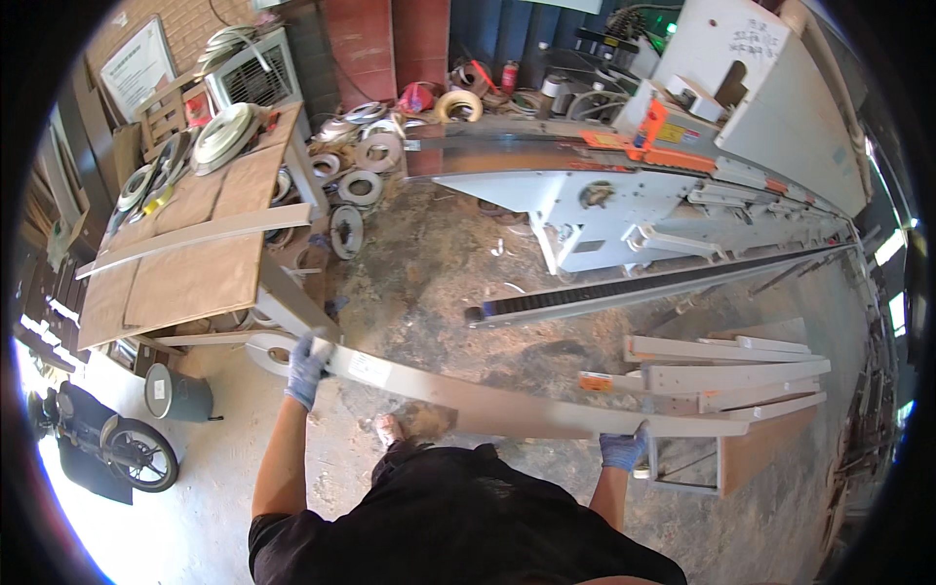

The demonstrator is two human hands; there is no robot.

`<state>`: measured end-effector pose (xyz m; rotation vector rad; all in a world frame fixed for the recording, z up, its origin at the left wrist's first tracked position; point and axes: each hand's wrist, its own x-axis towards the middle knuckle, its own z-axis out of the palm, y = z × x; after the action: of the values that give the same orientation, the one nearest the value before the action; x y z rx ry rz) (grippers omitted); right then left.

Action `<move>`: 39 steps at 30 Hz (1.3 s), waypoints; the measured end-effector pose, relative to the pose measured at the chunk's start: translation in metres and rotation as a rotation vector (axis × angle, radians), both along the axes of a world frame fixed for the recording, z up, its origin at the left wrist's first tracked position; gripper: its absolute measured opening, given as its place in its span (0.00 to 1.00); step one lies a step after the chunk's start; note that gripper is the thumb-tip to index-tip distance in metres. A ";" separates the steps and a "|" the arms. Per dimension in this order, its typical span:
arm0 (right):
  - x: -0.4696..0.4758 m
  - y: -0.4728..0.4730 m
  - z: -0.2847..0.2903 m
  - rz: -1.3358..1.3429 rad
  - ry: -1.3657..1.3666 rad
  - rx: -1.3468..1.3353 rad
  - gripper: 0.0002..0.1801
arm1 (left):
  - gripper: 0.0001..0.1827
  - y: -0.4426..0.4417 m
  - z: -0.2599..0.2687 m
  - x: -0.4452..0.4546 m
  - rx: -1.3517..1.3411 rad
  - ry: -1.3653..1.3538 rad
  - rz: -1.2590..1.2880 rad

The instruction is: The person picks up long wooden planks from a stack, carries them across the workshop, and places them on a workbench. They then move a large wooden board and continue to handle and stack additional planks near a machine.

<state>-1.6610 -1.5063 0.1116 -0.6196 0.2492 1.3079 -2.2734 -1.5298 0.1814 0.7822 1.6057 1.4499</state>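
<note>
A long, pale flat board spans the space in front of my body, a white label stuck near its left end. My left hand, in a grey-blue work glove, grips that left end. Towards the other end, my right hand wears a similar glove and holds the board's near edge from below. The fingers under the board are partly hidden. Beyond the right end stands a stack of similar boards on a low metal-framed stand; the held board overlaps the stand in view.
A brown-topped table at left carries another narrow strip and edging rolls. Ahead is a long edge-banding machine with a roller conveyor rail. Several coils lie on the floor. A bucket and motorcycle stand left.
</note>
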 end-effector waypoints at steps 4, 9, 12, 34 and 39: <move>-0.137 0.024 0.043 0.339 -0.056 0.198 0.24 | 0.21 0.008 0.000 -0.112 0.290 -0.449 0.371; -0.296 0.081 0.082 0.667 0.014 0.265 0.24 | 0.14 0.023 -0.013 -0.185 0.227 -0.614 0.335; -0.381 0.112 0.096 0.764 0.109 0.294 0.24 | 0.15 0.038 -0.009 -0.204 0.142 -0.687 -0.111; -0.647 0.431 0.068 0.767 0.112 -0.119 0.23 | 0.21 0.206 0.039 -0.254 0.254 0.433 -0.037; -0.634 0.488 0.064 0.713 0.025 -0.157 0.22 | 0.27 0.261 0.046 -0.275 0.068 1.029 -0.080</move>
<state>-2.2948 -1.0181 0.1758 -0.8694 0.1539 1.9940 -2.5488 -1.2690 0.2274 1.7948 2.2008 1.0715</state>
